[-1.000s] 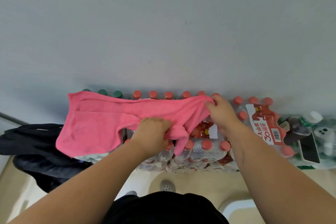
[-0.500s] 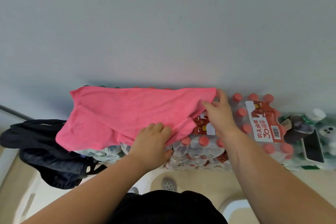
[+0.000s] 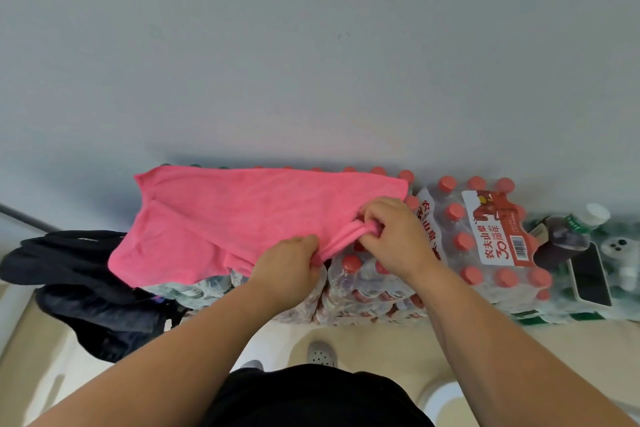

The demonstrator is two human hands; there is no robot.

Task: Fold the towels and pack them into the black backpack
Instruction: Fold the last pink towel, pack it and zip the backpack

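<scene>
Towel: the pink towel (image 3: 242,222) lies spread over the bottle packs (image 3: 485,281).
Hands: the left hand (image 3: 287,263) grips its edge at 5 o'clock; the right hand (image 3: 394,236) pinches a bunched bit at 3 o'clock.
Backpack: the black backpack (image 3: 79,274) lies just beside the towel at 8 o'clock.

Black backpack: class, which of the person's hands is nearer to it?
Left. The left hand grips the pink towel's near edge, right of the black backpack. The right hand grips the bunched towel farther right, over the red-capped bottle packs.
</scene>
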